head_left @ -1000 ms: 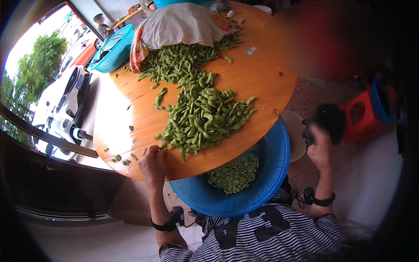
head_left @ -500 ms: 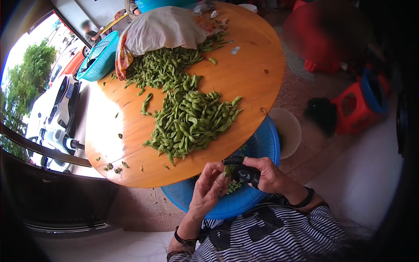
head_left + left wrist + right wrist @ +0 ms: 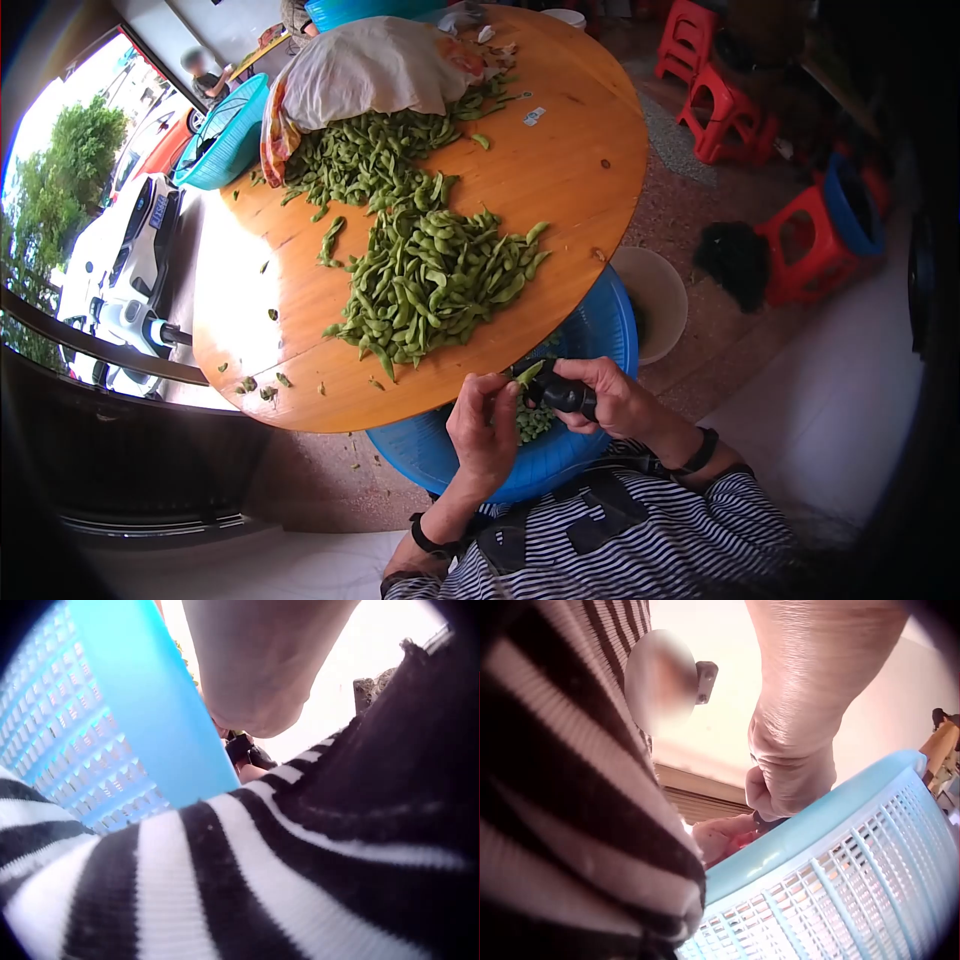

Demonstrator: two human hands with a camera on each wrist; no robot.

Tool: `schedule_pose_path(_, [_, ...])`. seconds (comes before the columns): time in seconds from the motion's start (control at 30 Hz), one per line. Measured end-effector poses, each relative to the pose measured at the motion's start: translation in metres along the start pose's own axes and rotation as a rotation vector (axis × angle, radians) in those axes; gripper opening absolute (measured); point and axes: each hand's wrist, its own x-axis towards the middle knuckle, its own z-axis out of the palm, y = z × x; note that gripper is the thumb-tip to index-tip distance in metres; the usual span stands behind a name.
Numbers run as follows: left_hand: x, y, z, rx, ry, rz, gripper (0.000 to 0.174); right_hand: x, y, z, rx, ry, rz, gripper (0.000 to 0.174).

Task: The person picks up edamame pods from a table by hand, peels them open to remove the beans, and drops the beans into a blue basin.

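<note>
Over a blue plastic basket, the left hand pinches a green edamame pod between thumb and fingers. Black coverings wrap the thumb and a finger of the right hand, which grips the pod's other side. Shelled green beans lie in the basket below, partly hidden by the hands. A heap of edamame pods sits on the wooden table just beyond. In the wrist views, the left wrist and the right hand are close to the basket's rim, and the pod is mostly hidden.
A pale cloth covers more pods at the table's far side. Beside the basket stands a whitish bucket. Red plastic stools are on the right. A teal basket is at the far left edge of the table.
The left hand has left the near table edge and come over the basket with a pod. The right hand has swung in from the right to meet it; the pod now tilts upward.
</note>
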Motion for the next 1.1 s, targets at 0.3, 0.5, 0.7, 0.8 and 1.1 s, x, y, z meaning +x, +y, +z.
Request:
schedule_pose_path(0.3, [0.01, 0.005, -0.009, -0.939, -0.217, -0.601, 0.008, 0.004, 0.005, -0.001, -0.224, 0.204, -0.039, 0.035])
schedule_pose_path(0.5, [0.003, -0.015, -0.004, -1.326, -0.313, -0.693, 0.013, 0.003, 0.009, -0.017, 0.211, -0.022, 0.001, 0.036])
schedule_pose_path(0.7, [0.007, -0.002, -0.006, -1.148, -0.3, -0.701, 0.016, 0.0, -0.005, -0.01, 0.103, 0.016, 0.006, 0.037])
schedule_pose_path(0.8, [-0.001, -0.005, -0.003, -0.398, -0.25, -0.296, 0.017, -0.001, -0.006, -0.007, -0.214, 0.146, 0.058, 0.039])
schedule_pose_path(1.1, [0.013, -0.001, -0.015, -0.279, -0.361, -0.458, 0.02, -0.005, -0.001, 0.0, -0.882, 0.178, -0.293, 0.033])
